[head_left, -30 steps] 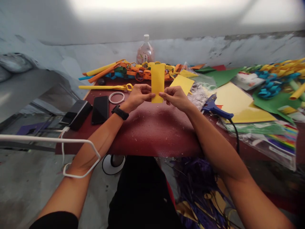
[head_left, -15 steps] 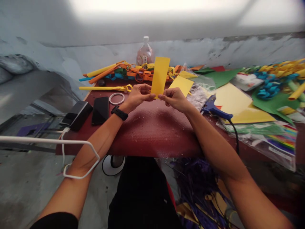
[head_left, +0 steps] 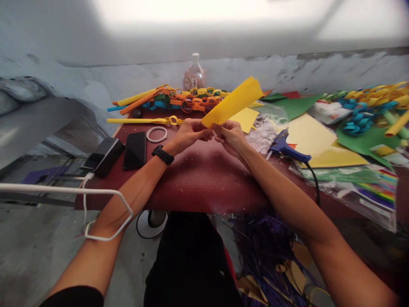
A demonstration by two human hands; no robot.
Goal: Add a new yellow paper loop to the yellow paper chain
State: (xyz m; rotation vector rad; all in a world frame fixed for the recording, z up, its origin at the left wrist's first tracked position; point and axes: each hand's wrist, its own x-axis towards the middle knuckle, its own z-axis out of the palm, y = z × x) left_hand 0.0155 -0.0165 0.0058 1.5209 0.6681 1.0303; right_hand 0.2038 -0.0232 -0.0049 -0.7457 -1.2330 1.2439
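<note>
A yellow paper strip (head_left: 234, 100) is held up over the table, slanting toward the upper right. Its lower end lies between both hands. My left hand (head_left: 194, 133) is closed at the lower left corner, thumb and fingers pinched on the paper. On the other side, my right hand (head_left: 230, 135) pinches the same lower edge, thumb in front. Just left of my left hand lies a thin yellow paper roll (head_left: 134, 121) with a few yellow loops at its end. Behind the right hand rests a yellow paper sheet (head_left: 245, 119), partly covered.
Orange, green and yellow paper chains (head_left: 191, 100) lie at the back before a plastic bottle (head_left: 194, 74). A blue glue gun (head_left: 286, 146) with a cord, cream paper sheets (head_left: 315, 136) and a plastic packet (head_left: 370, 196) are right. A phone (head_left: 134, 150) and white ring (head_left: 156, 134) lie left.
The yellow paper strip has tipped from nearly upright over to the right. My right hand has shifted slightly left, closer to my left hand.
</note>
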